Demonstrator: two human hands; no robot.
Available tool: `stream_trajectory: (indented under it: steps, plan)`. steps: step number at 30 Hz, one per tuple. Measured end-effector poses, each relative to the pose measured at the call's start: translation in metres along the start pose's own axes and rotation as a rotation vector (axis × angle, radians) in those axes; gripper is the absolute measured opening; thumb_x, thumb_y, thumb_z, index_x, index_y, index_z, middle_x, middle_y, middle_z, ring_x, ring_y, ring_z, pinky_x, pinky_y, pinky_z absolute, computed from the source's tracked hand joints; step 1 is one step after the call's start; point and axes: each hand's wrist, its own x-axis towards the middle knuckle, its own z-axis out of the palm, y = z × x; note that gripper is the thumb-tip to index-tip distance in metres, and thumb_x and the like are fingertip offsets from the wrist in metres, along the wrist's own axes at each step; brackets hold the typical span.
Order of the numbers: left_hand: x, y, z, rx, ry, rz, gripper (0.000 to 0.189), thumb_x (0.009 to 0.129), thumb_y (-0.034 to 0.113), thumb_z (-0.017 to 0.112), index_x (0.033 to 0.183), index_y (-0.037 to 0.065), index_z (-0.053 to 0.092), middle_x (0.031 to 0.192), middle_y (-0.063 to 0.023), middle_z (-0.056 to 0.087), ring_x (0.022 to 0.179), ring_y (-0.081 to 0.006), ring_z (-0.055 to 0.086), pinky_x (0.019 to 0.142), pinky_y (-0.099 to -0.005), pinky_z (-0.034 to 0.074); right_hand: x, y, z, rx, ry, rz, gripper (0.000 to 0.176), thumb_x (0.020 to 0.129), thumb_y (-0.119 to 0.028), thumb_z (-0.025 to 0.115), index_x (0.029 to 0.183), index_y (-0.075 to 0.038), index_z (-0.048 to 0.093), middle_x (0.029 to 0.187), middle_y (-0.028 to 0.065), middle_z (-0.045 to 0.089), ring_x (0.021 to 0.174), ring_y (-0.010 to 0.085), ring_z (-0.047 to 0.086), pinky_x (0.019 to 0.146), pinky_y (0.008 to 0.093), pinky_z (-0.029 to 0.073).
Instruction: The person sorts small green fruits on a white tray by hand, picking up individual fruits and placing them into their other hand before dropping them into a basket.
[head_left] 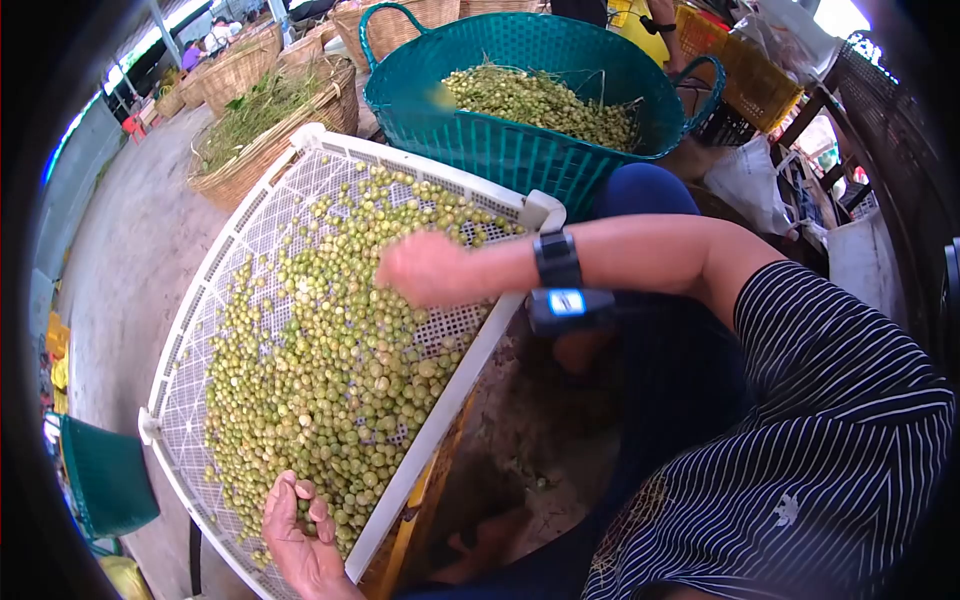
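A shallow white mesh tray (216,258) holds a spread of small round green-yellow fruits (340,350), thickest toward its near side. My right hand (425,268), with a dark watch-like band at the wrist, is over the fruits in the upper middle of the tray. Motion smears its fingers, so what they hold, if anything, does not show. At the tray's bottom edge, my left hand (305,535) has its palm turned partly up beside the fruits. Its fingers are loosely bent and apart, with nothing visible in them.
Behind the tray stands a large green basket (480,135) with more fruits and stems. Wicker baskets (262,140) with green plant matter are at the upper left. A green tub (105,475) sits at lower left. Another person's arm (665,30) shows beyond the green basket.
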Motion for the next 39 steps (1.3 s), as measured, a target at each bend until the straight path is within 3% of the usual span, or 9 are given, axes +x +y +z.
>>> stream_trajectory:
  steps: [2,6,12,14,17,20,27,33,39]
  plan:
    - [0.000,-0.001,0.001,0.019,-0.005,0.016,0.021,0.086,0.019,0.059,0.102,0.006,0.053,0.078,-0.0020,0.054,0.054,-0.0079,0.045,0.035,-0.0165,0.029,0.025,0.033,-0.009,-0.155,-0.146,0.236,0.011,0.071,-0.011,0.054,0.074,-0.003,0.060,0.075,0.0153,0.060,0.063,0.0275,0.062,0.052,0.0402,0.052]
    - [0.004,-0.003,0.002,0.059,0.018,-0.012,0.026,0.084,0.017,0.060,0.105,0.005,0.051,0.079,-0.0025,0.054,0.055,-0.0090,0.046,0.036,-0.0169,0.030,0.033,0.021,0.006,-0.114,-0.332,0.346,0.022,0.078,-0.022,0.054,0.081,-0.002,0.062,0.082,0.0163,0.057,0.077,0.0250,0.060,0.060,0.0401,0.053]
    - [0.014,-0.013,-0.005,0.081,0.012,-0.023,0.026,0.084,0.018,0.060,0.105,0.005,0.051,0.080,-0.0023,0.055,0.056,-0.0096,0.046,0.036,-0.0169,0.030,0.016,-0.072,0.086,-0.031,0.262,-0.218,0.009,0.071,-0.013,0.058,0.068,-0.004,0.060,0.070,0.0133,0.053,0.063,0.0268,0.054,0.054,0.0348,0.047]
    - [0.014,-0.013,-0.003,0.094,0.008,-0.030,0.026,0.084,0.018,0.060,0.105,0.005,0.051,0.080,-0.0023,0.055,0.056,-0.0095,0.046,0.036,-0.0170,0.030,0.005,-0.100,0.079,0.091,0.048,-0.284,0.021,0.071,-0.014,0.060,0.087,-0.001,0.056,0.082,0.0158,0.051,0.073,0.0275,0.057,0.052,0.0374,0.048]
    - [0.014,-0.014,-0.006,0.077,-0.014,-0.040,0.026,0.084,0.018,0.060,0.105,0.005,0.051,0.080,-0.0023,0.055,0.056,-0.0094,0.047,0.036,-0.0171,0.030,-0.009,-0.107,0.059,0.292,0.022,-0.375,0.016,0.069,-0.016,0.061,0.078,-0.004,0.056,0.077,0.0145,0.051,0.070,0.0281,0.058,0.049,0.0381,0.045]
    - [0.008,-0.010,-0.001,0.054,-0.025,-0.037,0.025,0.084,0.017,0.060,0.104,0.005,0.052,0.079,-0.0023,0.055,0.055,-0.0091,0.046,0.036,-0.0173,0.030,-0.001,-0.070,0.025,-0.034,-0.273,-0.248,0.009,0.067,-0.014,0.058,0.071,-0.007,0.058,0.070,0.0135,0.055,0.062,0.0296,0.060,0.047,0.0411,0.047]
    - [0.004,-0.007,0.013,0.084,0.016,-0.023,0.017,0.086,0.015,0.057,0.098,0.003,0.054,0.074,-0.0030,0.055,0.051,-0.0089,0.046,0.036,-0.0183,0.027,-0.004,0.026,-0.003,0.135,-0.144,0.197,0.009,0.061,-0.011,0.055,0.056,-0.004,0.056,0.058,0.0177,0.056,0.059,0.0345,0.059,0.052,0.0452,0.046]
    - [0.016,-0.014,0.016,0.076,0.001,-0.027,0.017,0.086,0.014,0.056,0.098,0.003,0.054,0.074,-0.0040,0.056,0.050,-0.0098,0.046,0.036,-0.0186,0.027,-0.012,0.015,0.013,0.113,-0.256,0.135,0.013,0.060,-0.006,0.053,0.065,0.003,0.061,0.066,0.0211,0.061,0.066,0.0366,0.062,0.059,0.0452,0.049]
    - [0.019,-0.015,0.020,0.062,-0.057,-0.055,0.016,0.085,0.012,0.056,0.097,0.002,0.055,0.074,-0.0047,0.056,0.049,-0.0115,0.047,0.035,-0.0189,0.029,0.000,0.020,-0.008,0.323,-0.063,0.057,0.011,0.064,-0.002,0.051,0.065,0.001,0.062,0.066,0.0185,0.062,0.063,0.0317,0.064,0.054,0.0402,0.049]
